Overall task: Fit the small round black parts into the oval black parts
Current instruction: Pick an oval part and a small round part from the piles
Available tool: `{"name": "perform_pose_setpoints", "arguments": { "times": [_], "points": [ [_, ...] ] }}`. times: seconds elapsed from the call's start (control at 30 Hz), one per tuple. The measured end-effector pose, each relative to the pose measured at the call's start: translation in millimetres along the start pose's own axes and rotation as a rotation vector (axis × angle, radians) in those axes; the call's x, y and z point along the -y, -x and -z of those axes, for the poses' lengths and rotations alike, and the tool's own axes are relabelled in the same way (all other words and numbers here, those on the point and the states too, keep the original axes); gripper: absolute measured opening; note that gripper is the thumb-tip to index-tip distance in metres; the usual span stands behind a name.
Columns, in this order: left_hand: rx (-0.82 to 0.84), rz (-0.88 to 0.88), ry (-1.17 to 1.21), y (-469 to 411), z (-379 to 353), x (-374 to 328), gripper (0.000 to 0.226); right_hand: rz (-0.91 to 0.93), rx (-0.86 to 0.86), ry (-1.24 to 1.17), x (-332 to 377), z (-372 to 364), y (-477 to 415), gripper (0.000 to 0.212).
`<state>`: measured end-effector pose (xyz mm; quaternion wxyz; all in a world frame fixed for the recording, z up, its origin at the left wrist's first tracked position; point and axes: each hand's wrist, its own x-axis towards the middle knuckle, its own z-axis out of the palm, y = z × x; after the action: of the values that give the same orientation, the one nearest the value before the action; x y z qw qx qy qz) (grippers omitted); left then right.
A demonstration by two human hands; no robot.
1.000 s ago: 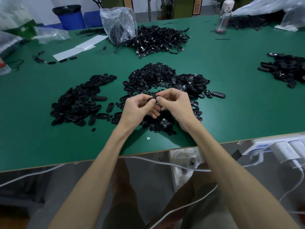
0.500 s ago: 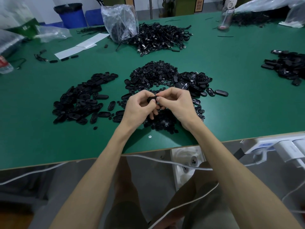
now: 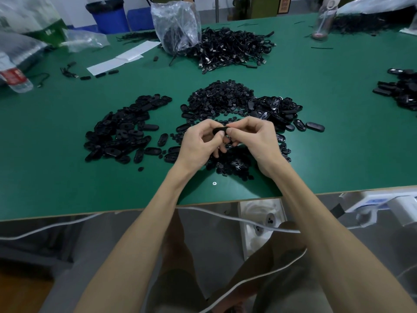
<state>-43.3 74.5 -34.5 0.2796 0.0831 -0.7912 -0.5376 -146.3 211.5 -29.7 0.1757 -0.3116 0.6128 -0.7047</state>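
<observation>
Head view: both hands meet over the near edge of the heap of small round black parts [image 3: 222, 97] on the green table [image 3: 67, 188]. The left hand [image 3: 198, 143] and right hand [image 3: 255, 141] pinch 1 oval black part [image 3: 218, 130] between them. Thumbs and forefingers are clamped on its 2 ends, and the other fingers curl underneath. Whether a round part sits in it, I cannot tell. Left of the heap lies a spread of ovals [image 3: 121, 129]. Right of the heap, touching it, lies a second cluster of ovals [image 3: 277, 109]. Beyond the heap stands a clear plastic bag [image 3: 178, 26].
</observation>
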Motion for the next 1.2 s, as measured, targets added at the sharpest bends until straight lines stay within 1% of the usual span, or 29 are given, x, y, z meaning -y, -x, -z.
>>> {"name": "perform_pose_setpoints", "arguments": {
  "times": [0.23, 0.33, 0.5, 0.67, 0.8, 0.9, 0.97, 1.1, 1.2],
  "points": [
    [-0.017, -0.021, -0.021, 1.3, -1.0, 0.8, 0.008, -0.001, 0.017, -0.016, 3.1, 0.6, 1.0, 0.006],
    [-0.049, -0.055, -0.108, 2.0, -2.1, 2.1, 0.007, -0.001, 0.021, -0.018, 3.4, 0.0, 1.2, 0.006],
    [-0.071, -0.087, -0.173, 2.8, -3.7, 3.5, 0.010, -0.008, 0.011, -0.027, 4.3, -0.6, 0.6, 0.006],
    [-0.118, -0.152, -0.291, 2.7, -5.4, -0.1, 0.009, -0.007, 0.024, -0.019, 3.9, -1.3, 1.0, 0.005],
    [-0.116, -0.141, -0.248, 3.1, -3.5, -0.1, 0.011, -0.002, 0.015, -0.027, 3.0, 1.1, 0.7, 0.006],
    [-0.082, -0.130, -0.200, 3.2, -2.4, -0.6, 0.008, -0.004, 0.000, -0.039, 1.6, 2.7, 0.7, 0.006],
    [-0.087, -0.127, -0.184, 3.0, -2.2, -1.0, 0.006, -0.002, 0.002, -0.039, 1.1, 2.2, 0.6, 0.007],
    [-0.126, -0.097, -0.163, 2.8, -1.9, -0.8, 0.007, 0.004, 0.022, -0.007, 1.8, -0.9, 1.5, 0.010],
    [-0.106, -0.082, -0.166, 2.5, -2.7, -0.6, 0.004, -0.002, 0.006, 0.026, 3.7, -1.5, 2.8, 0.012]
  ]
}}
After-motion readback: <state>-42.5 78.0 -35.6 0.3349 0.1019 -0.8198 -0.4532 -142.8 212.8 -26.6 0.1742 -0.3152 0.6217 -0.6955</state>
